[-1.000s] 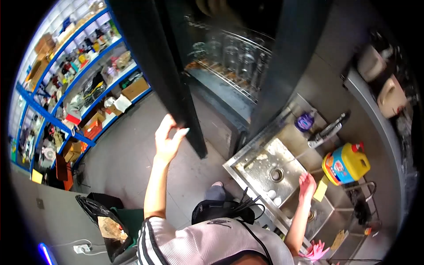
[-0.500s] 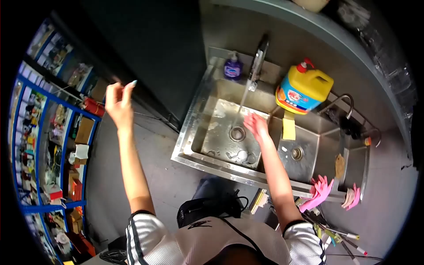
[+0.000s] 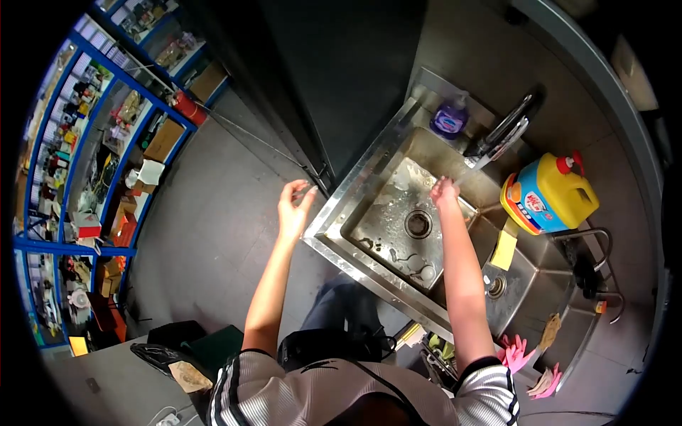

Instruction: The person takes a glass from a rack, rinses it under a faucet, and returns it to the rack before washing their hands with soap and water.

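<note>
My right hand (image 3: 445, 191) is over the left basin of the steel sink (image 3: 337, 245), just under the spout of the tap (image 3: 501, 135). Its fingers look loosely bent, with nothing visible in them, and a thin stream of water seems to reach it. Out in front of the sink's left corner hangs my left hand (image 3: 292, 211), thumb and fingers apart and nothing between them. Below my right hand, the basin has a round drain (image 3: 418, 224), and small whitish round pieces (image 3: 420, 269) lie near its front edge.
A purple soap bottle (image 3: 450, 117) stands behind the basin. Right of the tap is a big yellow jug (image 3: 554, 192) with a red pump, near a yellow sponge (image 3: 504, 250). Pink gloves (image 3: 515, 353) hang on the front edge. Blue shelves (image 3: 78, 252) stand at left.
The view has turned, so the sink now sits further right. My right hand has gone closer under the tap, its fingers more bent. My left hand has come lower and nearer the sink.
</note>
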Available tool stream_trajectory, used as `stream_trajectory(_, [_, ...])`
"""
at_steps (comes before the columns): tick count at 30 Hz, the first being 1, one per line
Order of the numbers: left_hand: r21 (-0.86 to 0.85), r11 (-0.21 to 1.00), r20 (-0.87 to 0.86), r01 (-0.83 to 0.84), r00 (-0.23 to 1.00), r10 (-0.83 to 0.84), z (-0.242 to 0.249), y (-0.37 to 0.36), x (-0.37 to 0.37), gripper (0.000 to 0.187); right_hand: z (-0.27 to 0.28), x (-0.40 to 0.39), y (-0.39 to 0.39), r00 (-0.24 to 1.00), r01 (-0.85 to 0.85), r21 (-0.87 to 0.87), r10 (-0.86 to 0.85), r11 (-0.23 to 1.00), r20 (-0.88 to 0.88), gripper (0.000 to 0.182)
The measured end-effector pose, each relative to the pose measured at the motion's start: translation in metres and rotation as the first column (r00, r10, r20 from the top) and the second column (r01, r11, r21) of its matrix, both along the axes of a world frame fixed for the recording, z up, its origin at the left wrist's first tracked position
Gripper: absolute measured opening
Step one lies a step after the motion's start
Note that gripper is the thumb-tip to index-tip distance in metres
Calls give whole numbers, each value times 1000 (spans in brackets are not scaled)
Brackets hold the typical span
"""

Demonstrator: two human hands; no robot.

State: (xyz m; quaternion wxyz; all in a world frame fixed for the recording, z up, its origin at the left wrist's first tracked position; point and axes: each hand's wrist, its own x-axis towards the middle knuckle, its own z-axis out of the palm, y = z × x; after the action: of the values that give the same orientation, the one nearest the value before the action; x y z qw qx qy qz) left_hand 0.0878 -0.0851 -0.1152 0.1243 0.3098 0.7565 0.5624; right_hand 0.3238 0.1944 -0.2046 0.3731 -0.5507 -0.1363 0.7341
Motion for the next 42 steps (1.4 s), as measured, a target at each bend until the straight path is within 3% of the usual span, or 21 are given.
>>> stream_trajectory(3, [66, 997, 267, -29, 964, 10, 23, 22, 18, 31, -30, 12, 0, 994, -35, -125, 22, 992, -105, 22])
stream_trajectory(4, [36, 996, 241, -85, 968, 74, 23, 27, 20, 31, -37, 21, -1, 990, -31, -179, 6, 983, -141, 22])
stream_trajectory(6, [81, 990, -50, -113, 992, 117, -12, 31, 7, 33, -52, 43, -18, 989, -133, -49, 129, 990, -69, 21])
stream_trajectory(8, [112, 990, 321, -90, 946, 50, -18, 32, 8, 31, -70, 62, -30, 997, -72, -96, 69, 993, -39, 20])
stream_trajectory(9, [135, 987, 309, -89, 950, 44, -17, 31, 8, 31, -94, 79, -32, 987, -143, -81, 136, 986, -85, 20])
stream_trajectory(10, [160, 983, 297, -90, 954, 39, -19, 30, 6, 31, -92, 82, -42, 975, -157, -77, 167, 985, 145, 23])
stream_trajectory(12, [132, 990, 299, -54, 954, 12, -24, 31, -7, 29, -110, 101, -60, 774, -461, -39, 424, 886, 470, 24])
stream_trajectory(15, [148, 985, 295, -94, 954, 47, -31, 37, -11, 25, -165, 136, -77, 436, -668, -296, 681, 683, 588, 21])
stream_trajectory(16, [139, 984, 294, -107, 954, 63, -33, 38, -13, 27, -176, 142, -86, 248, -741, -340, 706, 580, 664, 20])
stream_trajectory(18, [155, 983, 282, -102, 958, 55, -32, 38, -12, 31, -185, 140, -101, -212, -872, -388, 487, 296, 847, 24])
stream_trajectory(19, [164, 981, 288, -103, 956, 52, -30, 39, -9, 31, -199, 152, -113, -72, -915, -255, 495, 312, 866, 27])
stream_trajectory(22, [121, 982, 247, -147, 962, 113, -19, 36, -4, 33, -186, 129, -122, -375, -840, -517, 514, 163, 771, 31])
stream_trajectory(24, [78, 984, 146, -161, 978, 148, -18, 22, -1, 34, -185, 125, -128, -369, -863, -486, 482, 141, 795, 27])
stream_trajectory(26, [25, 976, 190, -217, 960, 208, -25, -9, -9, 42, -204, 127, -131, -368, -901, -430, 424, 58, 828, 22])
stream_trajectory(28, [201, 944, 434, -261, 888, 152, -8, -32, -8, 54, -197, 118, -132, -404, -862, -498, 461, 98, 790, 21])
stream_trajectory(32, [70, 967, 372, -246, 906, 203, 2, -110, -25, 54, -218, 121, -131, -460, -868, -496, 348, 17, 817, 20])
stream_trajectory(36, [13, 851, 320, -526, 808, 495, -1, -171, -34, 50, -223, 130, -124, -425, -898, -439, 297, -22, 855, 19])
stream_trajectory(37, [-18, 807, 288, -590, 770, 569, -2, -186, -38, 48, -214, 128, -120, -384, -905, -422, 309, 62, 870, 18])
stream_trajectory(38, [-87, 772, 210, -629, 746, 632, -1, -202, -43, 50, -211, 129, -112, -371, -923, -385, 287, -7, 883, 21])
stream_trajectory(40, [-48, 718, -9, -695, 719, 695, -4, -219, -48, 48, -203, 118, -105, -83, -905, -189, 277, 382, 957, 21])
stream_trajectory(42, [-102, 705, -165, -702, 711, 684, -13, -246, -68, 49, -169, 102, -90, -16, -896, -138, 281, 421, 960, 21])
